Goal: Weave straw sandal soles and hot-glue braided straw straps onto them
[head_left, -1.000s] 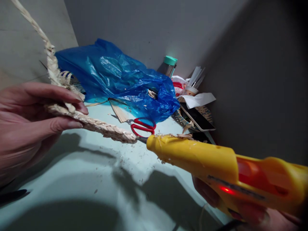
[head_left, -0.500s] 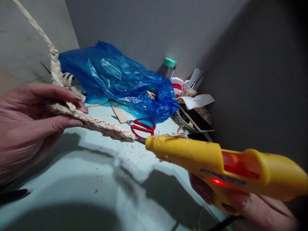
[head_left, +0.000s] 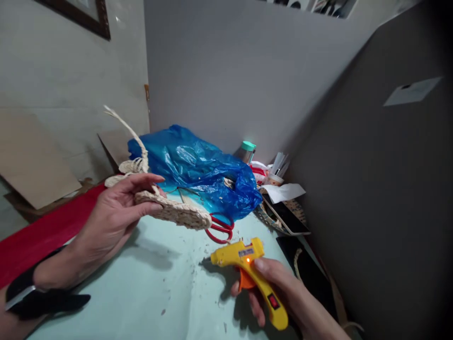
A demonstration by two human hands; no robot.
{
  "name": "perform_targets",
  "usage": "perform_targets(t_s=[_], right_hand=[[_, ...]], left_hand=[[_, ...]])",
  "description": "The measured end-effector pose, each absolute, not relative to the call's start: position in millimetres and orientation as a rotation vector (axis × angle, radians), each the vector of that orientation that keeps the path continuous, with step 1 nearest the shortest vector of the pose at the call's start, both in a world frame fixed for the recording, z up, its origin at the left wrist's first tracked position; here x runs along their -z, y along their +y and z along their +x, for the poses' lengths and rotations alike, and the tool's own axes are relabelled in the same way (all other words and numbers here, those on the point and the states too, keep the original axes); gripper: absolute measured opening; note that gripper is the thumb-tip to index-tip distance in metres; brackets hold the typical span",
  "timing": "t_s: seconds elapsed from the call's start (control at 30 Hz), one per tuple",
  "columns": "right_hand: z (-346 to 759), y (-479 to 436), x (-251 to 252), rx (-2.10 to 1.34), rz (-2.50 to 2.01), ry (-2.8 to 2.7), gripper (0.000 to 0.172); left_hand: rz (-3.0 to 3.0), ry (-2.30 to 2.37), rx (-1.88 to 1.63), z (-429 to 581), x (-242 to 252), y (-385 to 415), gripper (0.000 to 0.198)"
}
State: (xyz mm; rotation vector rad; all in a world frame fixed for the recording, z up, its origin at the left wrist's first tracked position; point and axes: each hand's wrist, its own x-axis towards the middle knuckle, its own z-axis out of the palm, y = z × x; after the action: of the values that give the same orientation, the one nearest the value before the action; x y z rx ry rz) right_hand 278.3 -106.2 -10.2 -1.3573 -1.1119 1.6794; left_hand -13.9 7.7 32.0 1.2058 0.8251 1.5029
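My left hand (head_left: 113, 215) grips a flat woven piece of braided straw (head_left: 177, 213) and holds it above the pale green table (head_left: 148, 293); a loose braid end curls upward from it. My right hand (head_left: 283, 297) is wrapped round the handle of a yellow glue gun (head_left: 247, 264), whose nozzle points left and whose red light glows. The gun hangs lower right of the straw piece, apart from it.
A crumpled blue plastic bag (head_left: 198, 172) lies behind the straw. Red-handled scissors (head_left: 221, 229) rest beside it. At the right wall stand a teal-capped bottle (head_left: 247, 151), a cup with sticks (head_left: 276, 177), paper and a tablet (head_left: 285, 215). Straw crumbs dot the table.
The view has pulled back and up. The glue gun has come away from the tip of the straw piece, down and to the right. My left hand still holds the straw.
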Motion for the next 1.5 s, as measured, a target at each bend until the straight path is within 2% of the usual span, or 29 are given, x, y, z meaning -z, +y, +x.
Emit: perform_targets(t_s=[0.1, 0.27, 0.33, 0.4, 0.5, 0.57, 0.67, 0.77, 0.9, 0.93, 1.03, 1.17, 1.3, 1.5], right_hand=[[278, -109, 14, -1.529, -1.576, -1.347, 0.066], [285, -129, -3, -0.890, -2.081, -1.810, 0.058], [285, -133, -17, -0.741, -2.100, -1.846, 0.055], [280, -131, -33, -0.711, -1.892, -1.756, 0.050], [265, -116, -48, -0.842, -1.560, -1.616, 0.038], [253, -102, -49, -1.075, -1.348, -1.526, 0.034], [240, -85, -39, -1.478, -1.025, -1.295, 0.032], [234, -81, -29, -1.594, -0.938, -1.048, 0.038], [231, -85, -27, -1.601, -0.905, -0.840, 0.052], [232, -85, -27, -1.604, -0.884, -0.855, 0.050], [235, -88, -27, -1.562, -0.826, -1.039, 0.026], [245, -98, -26, -1.250, -0.925, -1.340, 0.008], [254, -112, -21, -1.014, -1.045, -1.567, 0.005], [258, -119, -13, -0.830, -0.916, -1.763, 0.008]], left_hand=[[1.249, 0.733, -1.396, -16, -34, 3, 0.050], [1.285, 0.622, -1.092, -12, -34, -12, 0.068], [1.273, 0.592, -0.977, -9, -32, -18, 0.072], [1.260, 0.561, -0.871, -5, -29, -23, 0.075], [1.259, 0.534, -0.754, 5, -21, -30, 0.067], [1.251, 0.529, -0.716, 13, -17, -34, 0.057], [1.233, 0.525, -0.686, 23, -14, -38, 0.044], [1.258, 0.519, -0.631, 27, -11, -37, 0.037], [1.282, 0.553, -0.614, 27, -3, -32, 0.034], [1.310, 0.560, -0.615, 27, -1, -30, 0.032], [1.458, 0.543, -0.639, 26, 5, -26, 0.027], [1.552, 0.585, -0.656, 24, 7, -23, 0.024], [1.578, 0.613, -0.666, 23, 5, -23, 0.025], [1.607, 0.661, -0.651, 24, 4, -23, 0.018]])
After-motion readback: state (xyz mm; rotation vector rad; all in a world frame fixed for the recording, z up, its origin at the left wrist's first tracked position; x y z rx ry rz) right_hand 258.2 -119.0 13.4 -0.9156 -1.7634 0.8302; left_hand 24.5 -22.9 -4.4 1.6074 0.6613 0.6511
